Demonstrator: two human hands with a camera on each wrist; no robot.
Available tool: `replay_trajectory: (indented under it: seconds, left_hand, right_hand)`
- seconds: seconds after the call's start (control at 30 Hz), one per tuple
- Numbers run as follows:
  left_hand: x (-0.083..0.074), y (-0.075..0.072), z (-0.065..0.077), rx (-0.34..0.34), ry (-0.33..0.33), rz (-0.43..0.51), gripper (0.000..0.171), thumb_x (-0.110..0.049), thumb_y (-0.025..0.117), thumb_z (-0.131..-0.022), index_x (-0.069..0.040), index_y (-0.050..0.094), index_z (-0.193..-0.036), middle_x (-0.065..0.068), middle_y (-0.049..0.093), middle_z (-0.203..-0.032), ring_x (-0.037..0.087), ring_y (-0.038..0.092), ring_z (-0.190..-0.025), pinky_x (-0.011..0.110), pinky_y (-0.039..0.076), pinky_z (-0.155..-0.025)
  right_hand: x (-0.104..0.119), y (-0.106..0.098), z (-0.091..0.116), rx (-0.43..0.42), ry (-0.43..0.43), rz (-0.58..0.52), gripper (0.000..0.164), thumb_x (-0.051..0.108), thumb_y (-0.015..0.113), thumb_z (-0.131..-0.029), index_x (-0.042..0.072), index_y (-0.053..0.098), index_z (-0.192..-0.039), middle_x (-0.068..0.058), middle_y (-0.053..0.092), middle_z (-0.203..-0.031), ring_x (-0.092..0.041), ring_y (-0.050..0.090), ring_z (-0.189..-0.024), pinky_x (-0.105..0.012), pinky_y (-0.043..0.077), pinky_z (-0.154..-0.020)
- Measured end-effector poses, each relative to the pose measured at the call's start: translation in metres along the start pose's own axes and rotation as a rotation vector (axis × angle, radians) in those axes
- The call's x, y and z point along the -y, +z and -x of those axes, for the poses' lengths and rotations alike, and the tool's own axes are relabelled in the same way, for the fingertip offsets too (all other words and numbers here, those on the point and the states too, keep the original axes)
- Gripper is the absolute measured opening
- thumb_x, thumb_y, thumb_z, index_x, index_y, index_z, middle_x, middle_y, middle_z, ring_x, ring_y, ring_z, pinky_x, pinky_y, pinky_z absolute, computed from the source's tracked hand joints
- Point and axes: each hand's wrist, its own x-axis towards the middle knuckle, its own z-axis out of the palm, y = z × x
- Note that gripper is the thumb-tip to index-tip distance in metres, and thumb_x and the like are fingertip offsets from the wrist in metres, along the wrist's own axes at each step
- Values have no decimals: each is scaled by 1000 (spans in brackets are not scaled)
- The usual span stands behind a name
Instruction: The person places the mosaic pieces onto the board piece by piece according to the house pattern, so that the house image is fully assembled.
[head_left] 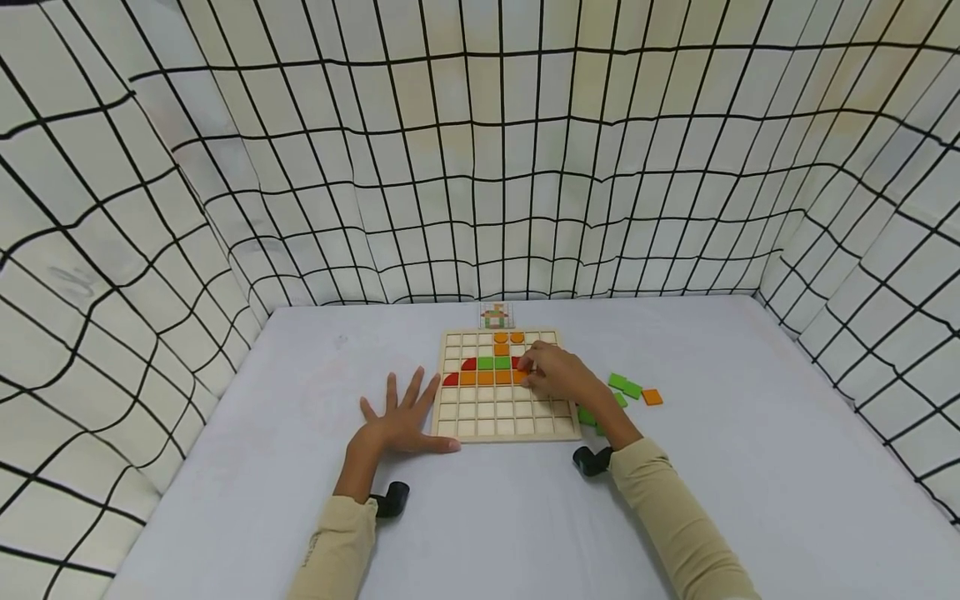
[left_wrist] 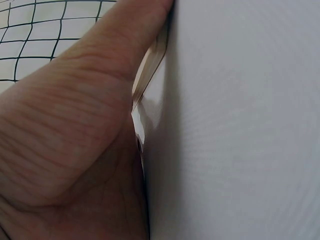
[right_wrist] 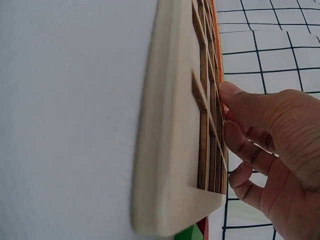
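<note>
A wooden grid board (head_left: 504, 439) lies on the white table, its lower rows bare. Along its upper rows sit orange tiles (head_left: 485, 378), green tiles (head_left: 493, 363), orange round pieces (head_left: 509, 338) and red curved-edge pieces (head_left: 452, 380). My right hand (head_left: 557, 372) reaches over the board's right side, thumb and fingertips pinching a red piece (head_left: 515, 363) at the end of the green row. In the right wrist view, a bit of red (right_wrist: 223, 108) shows by the thumb. My left hand (head_left: 401, 423) is spread flat, its thumb along the board's lower left corner.
Loose green tiles (head_left: 626, 386) and an orange tile (head_left: 652, 397) lie right of the board, some partly behind the right wrist. A small picture card (head_left: 496, 315) stands behind the board. White walls with black netting (head_left: 495, 192) enclose the table's back and sides.
</note>
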Motion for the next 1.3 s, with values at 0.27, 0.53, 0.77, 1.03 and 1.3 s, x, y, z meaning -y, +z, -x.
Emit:
replay_trajectory:
  seconds: [0.27, 0.53, 0.77, 1.03, 1.3]
  left_hand:
    - [-1, 0, 1, -10, -1, 4, 120, -75, 67, -70, -24, 5, -159, 10, -12, -165, 48, -24, -145, 82, -11, -99]
    - [-2, -1, 3, -6, -1, 5, 120, -75, 68, -70, -23, 6, -159, 11, -11, -165, 48, -23, -145, 83, -10, -99]
    - [-1, 0, 2, -4, -1, 8, 121, -76, 67, -69, -23, 5, -159, 10, -12, -165, 48, -24, -145, 82, -11, -100]
    - [-1, 1, 0, -5, 2, 11, 121, -77, 67, -69, -23, 5, -159, 11, -12, -165, 48, -24, -145, 82, -11, -99]
    - [-1, 0, 1, -9, 3, 17, 121, -76, 68, -69, -22, 6, -159, 11, -11, -165, 48, -24, -145, 82, -11, -100]
  right_hand:
    - [-2, -1, 1, -4, 20, 13, 24, 25, 72, -90, 11, 71, -110, -1, 63, -106, -11, 51, -77, -26, 48, -72]
    - [-4, -4, 4, 6, 56, 19, 28, 28, 71, -90, 11, 70, -112, -1, 63, -107, -13, 53, -82, -30, 51, -78]
    - [-9, -6, 12, -12, 44, -1, 25, 26, 69, -92, 10, 70, -111, -2, 63, -107, -13, 55, -83, -30, 51, -77]
    - [-19, -13, 29, -18, 19, -20, 19, 21, 71, -91, 8, 71, -105, -4, 65, -104, -14, 57, -84, -31, 52, -78]
    - [-33, -25, 47, 1, 80, -56, 16, 19, 71, -90, 8, 71, -103, -2, 65, -100, -13, 59, -84, -25, 51, -69]
